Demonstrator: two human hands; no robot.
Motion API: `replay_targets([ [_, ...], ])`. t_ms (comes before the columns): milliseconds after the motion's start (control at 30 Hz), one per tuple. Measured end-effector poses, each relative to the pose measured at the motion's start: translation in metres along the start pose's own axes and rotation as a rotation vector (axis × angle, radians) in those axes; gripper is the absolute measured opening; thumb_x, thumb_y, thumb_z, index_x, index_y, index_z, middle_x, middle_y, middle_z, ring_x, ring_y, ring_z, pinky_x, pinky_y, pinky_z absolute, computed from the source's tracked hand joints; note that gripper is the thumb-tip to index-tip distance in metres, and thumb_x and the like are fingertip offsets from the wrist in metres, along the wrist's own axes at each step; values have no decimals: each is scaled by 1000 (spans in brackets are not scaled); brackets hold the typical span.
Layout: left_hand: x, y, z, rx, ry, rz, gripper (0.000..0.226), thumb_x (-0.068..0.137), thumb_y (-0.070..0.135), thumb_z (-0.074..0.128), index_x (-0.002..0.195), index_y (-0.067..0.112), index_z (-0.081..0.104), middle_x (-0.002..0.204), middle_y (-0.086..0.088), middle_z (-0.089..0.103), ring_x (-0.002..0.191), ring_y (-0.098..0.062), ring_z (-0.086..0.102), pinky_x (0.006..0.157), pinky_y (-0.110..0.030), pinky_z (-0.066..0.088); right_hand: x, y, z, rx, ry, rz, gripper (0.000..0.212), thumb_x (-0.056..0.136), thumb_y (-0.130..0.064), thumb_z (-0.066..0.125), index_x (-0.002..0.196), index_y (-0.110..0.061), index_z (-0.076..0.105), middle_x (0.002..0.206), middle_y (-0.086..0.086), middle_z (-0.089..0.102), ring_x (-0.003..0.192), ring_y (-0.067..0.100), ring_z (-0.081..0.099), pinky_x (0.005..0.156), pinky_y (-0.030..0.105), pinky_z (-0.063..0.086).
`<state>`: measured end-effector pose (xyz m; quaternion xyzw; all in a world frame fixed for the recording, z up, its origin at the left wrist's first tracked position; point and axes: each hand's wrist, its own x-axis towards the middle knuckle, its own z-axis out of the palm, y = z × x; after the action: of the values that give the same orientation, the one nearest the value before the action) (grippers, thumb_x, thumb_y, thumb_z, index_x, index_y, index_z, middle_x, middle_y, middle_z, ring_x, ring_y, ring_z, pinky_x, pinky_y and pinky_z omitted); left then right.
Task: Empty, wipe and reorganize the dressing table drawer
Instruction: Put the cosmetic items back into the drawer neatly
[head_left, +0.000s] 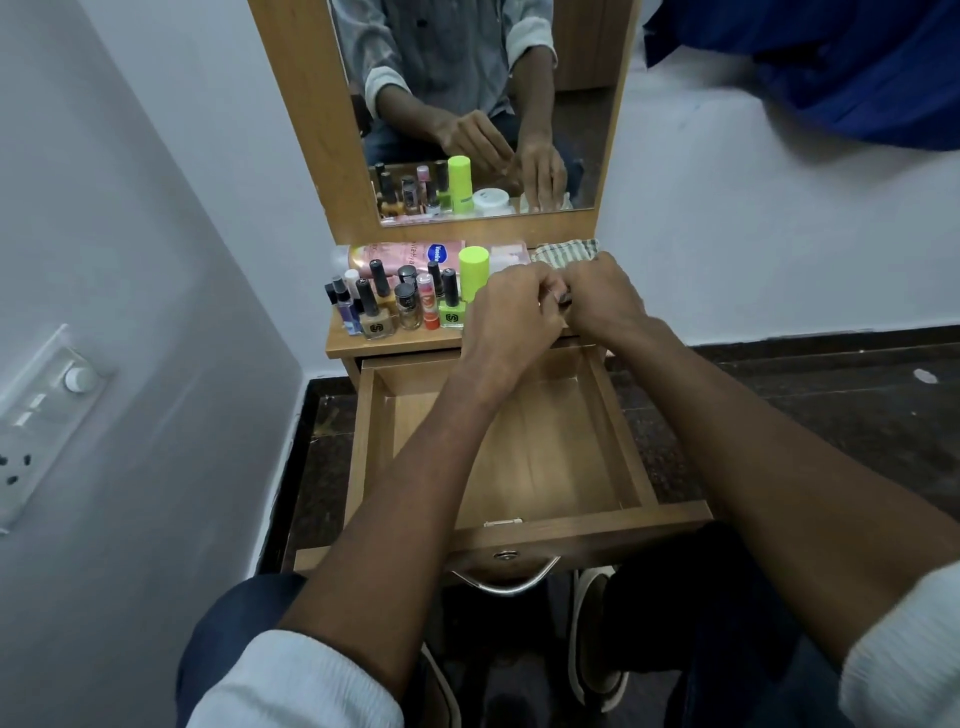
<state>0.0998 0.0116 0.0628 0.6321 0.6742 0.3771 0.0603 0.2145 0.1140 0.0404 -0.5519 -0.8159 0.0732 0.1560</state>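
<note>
The wooden drawer (631, 452) is pulled out and its inside shows bare wood. On the dressing table top (395, 345) stand several nail polish bottles (405, 306), a lime green tube (474, 270) and a pink lotion bottle (410, 253) lying flat. A striped cloth (563, 251) lies at the back right. My left hand (511, 312) and my right hand (605, 301) meet above the right part of the table top, fingers curled together round a small dark item (563, 298) that is mostly hidden.
A mirror (467, 104) rises behind the table and reflects both hands and the bottles. A switch panel (36, 421) is on the left wall. Blue fabric (831, 62) hangs at the upper right. Dark floor (831, 415) surrounds the table, with shoes below the drawer handle (506, 582).
</note>
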Motion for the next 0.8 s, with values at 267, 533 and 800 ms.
replay_targets([
  [267, -39, -25, -5, 95, 36, -55, 12, 96, 24, 66, 100, 24, 78, 94, 0, 78, 85, -26, 72, 70, -43, 61, -40, -23, 3, 270, 296, -122, 21, 82, -20, 71, 64, -16, 62, 70, 3, 64, 69, 21, 53, 60, 35, 40],
  [533, -63, -60, -27, 35, 93, -168, 14, 96, 22, 70, 102, 31, 80, 87, 13, 75, 80, -12, 70, 69, -35, 61, -64, -64, 24, 398, 445, -101, 27, 77, -6, 69, 104, -12, 70, 107, 3, 67, 110, 25, 57, 86, 17, 31],
  [800, -77, -87, -52, 14, 285, -262, 13, 96, 29, 75, 106, 28, 82, 93, 12, 80, 81, -7, 72, 71, -30, 61, -73, -110, 36, 463, 399, -197, 22, 80, -15, 76, 96, -17, 61, 95, -4, 59, 91, 15, 53, 75, 32, 47],
])
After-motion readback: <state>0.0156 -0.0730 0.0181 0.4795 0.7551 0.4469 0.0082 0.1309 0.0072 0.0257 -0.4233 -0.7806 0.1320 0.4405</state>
